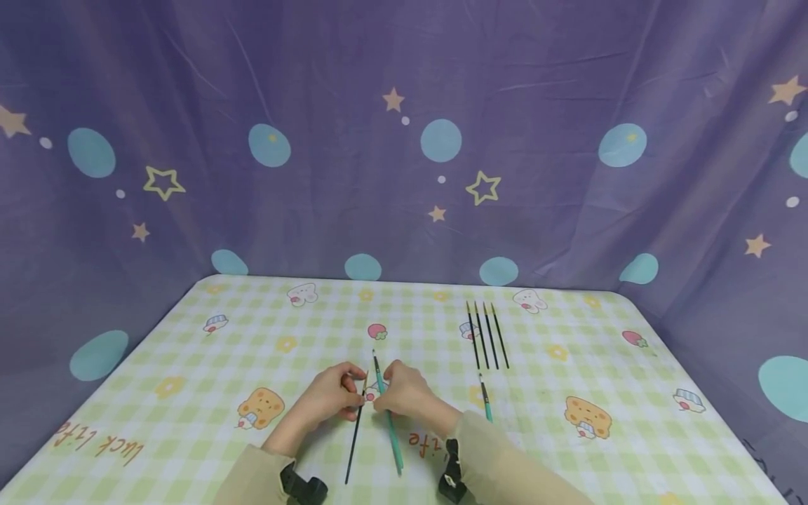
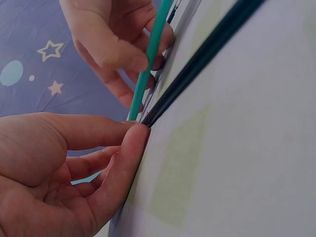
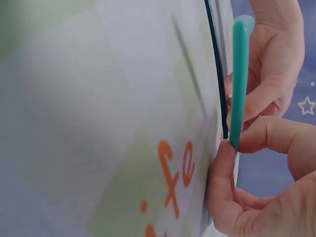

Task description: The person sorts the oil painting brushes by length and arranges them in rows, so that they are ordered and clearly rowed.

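Note:
My left hand [image 1: 332, 391] pinches a thin black paintbrush [image 1: 354, 445] between thumb and finger; its handle slants toward the near edge. Just to the right, my right hand [image 1: 404, 390] pinches a teal-handled paintbrush [image 1: 394, 447], whose dark bristle end points away from me. The two brushes lie side by side with a narrow gap at the hands. In the left wrist view, the black handle [image 2: 202, 61] runs out from the thumb and fingertip. The right wrist view has the teal handle [image 3: 240, 74] rising from the right fingertips, with the left hand [image 3: 276, 64] behind.
Several black paintbrushes [image 1: 487, 340] lie in a row at the back right. Another teal-handled brush [image 1: 485, 396] lies nearer, partly hidden by the right sleeve. A checked cloth [image 1: 221, 372] covers the table, and a purple patterned curtain [image 1: 353, 175] hangs behind it.

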Demonstrator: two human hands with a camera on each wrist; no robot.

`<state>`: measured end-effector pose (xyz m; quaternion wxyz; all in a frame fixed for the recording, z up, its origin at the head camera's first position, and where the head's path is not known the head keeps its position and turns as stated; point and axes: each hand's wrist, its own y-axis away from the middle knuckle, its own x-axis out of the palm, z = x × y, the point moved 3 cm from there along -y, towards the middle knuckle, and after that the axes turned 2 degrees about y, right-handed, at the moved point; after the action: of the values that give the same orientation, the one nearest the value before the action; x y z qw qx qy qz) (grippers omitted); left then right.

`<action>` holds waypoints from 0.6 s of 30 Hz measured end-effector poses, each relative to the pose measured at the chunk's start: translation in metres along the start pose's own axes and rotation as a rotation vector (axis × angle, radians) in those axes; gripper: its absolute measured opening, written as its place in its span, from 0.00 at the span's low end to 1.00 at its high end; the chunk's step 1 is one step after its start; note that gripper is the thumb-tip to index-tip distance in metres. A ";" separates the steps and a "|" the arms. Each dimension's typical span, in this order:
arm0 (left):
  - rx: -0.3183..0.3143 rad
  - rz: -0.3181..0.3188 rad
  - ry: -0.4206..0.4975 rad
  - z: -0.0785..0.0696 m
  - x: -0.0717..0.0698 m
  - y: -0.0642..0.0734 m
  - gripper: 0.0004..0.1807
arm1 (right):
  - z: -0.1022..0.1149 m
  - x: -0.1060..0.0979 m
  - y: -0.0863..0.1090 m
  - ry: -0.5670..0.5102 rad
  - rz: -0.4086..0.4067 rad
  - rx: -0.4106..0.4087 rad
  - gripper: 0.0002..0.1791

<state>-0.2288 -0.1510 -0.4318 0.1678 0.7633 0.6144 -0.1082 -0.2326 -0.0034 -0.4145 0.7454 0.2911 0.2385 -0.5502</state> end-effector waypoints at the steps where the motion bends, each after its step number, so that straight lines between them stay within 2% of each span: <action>1: -0.001 0.000 0.002 0.000 0.000 0.000 0.20 | -0.001 -0.001 0.001 -0.020 0.006 -0.005 0.24; 10: -0.017 -0.002 -0.009 0.001 0.000 -0.002 0.20 | -0.014 -0.019 0.009 -0.103 0.059 -0.031 0.21; 18: -0.014 -0.007 -0.007 0.001 0.000 -0.002 0.19 | -0.027 -0.037 0.016 -0.245 0.099 -0.019 0.23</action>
<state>-0.2308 -0.1507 -0.4334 0.1750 0.7596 0.6172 -0.1070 -0.2290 0.0441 -0.4056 0.7977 0.2262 0.1363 -0.5421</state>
